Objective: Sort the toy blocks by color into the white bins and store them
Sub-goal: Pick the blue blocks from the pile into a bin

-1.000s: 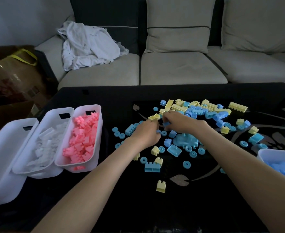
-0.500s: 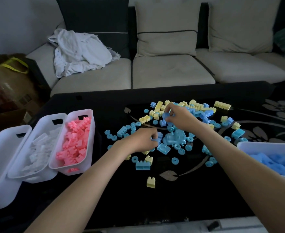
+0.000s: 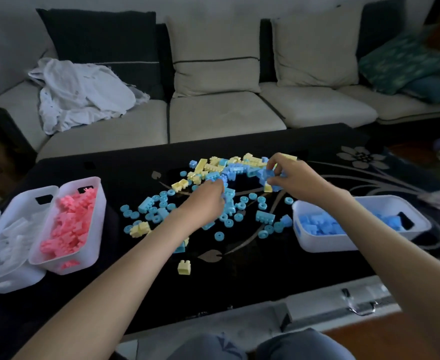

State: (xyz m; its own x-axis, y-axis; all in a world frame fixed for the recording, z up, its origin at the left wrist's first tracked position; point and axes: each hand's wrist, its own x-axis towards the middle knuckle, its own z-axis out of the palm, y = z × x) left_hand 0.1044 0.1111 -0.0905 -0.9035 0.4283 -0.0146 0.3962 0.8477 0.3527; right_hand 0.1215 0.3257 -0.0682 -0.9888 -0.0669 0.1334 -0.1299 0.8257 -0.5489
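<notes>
- Both hands are down in the loose blocks (image 3: 229, 175) on the table (image 3: 239, 281). The right hand (image 3: 295, 179) pinches a blue block (image 3: 268, 175) between thumb and fingers. The left hand (image 3: 206, 203) is curled knuckles-up over blue pieces, and its back hides whether it holds any.
- Mixing is the likeliest slip. Yellow blocks (image 3: 203, 165) lie tangled with blue ones just beyond the fingertips, so a hurried grab could carry a yellow piece along into the blue bin (image 3: 317, 245).
- That bin sits near the right forearm, on its outer side. A sweep of the arm could nudge it or clip its rim, and a block tossed rather than placed may bounce out.
- Small blue rings (image 3: 219, 236) are scattered between and below the two wrists. They look light and round, so a dragging wrist could roll them toward the near table edge.
- The pink bin (image 3: 97, 201) lies well to the outside of the left arm and already holds pink blocks. No bin with yellow blocks shows, so yellow pieces may get parked in the wrong one.
- The blocks are studded plastic in pale yellow and light blue, in mixed sizes, and some are clipped together. One yellow block (image 3: 184, 267) sits alone nearer the body than either hand.
</notes>
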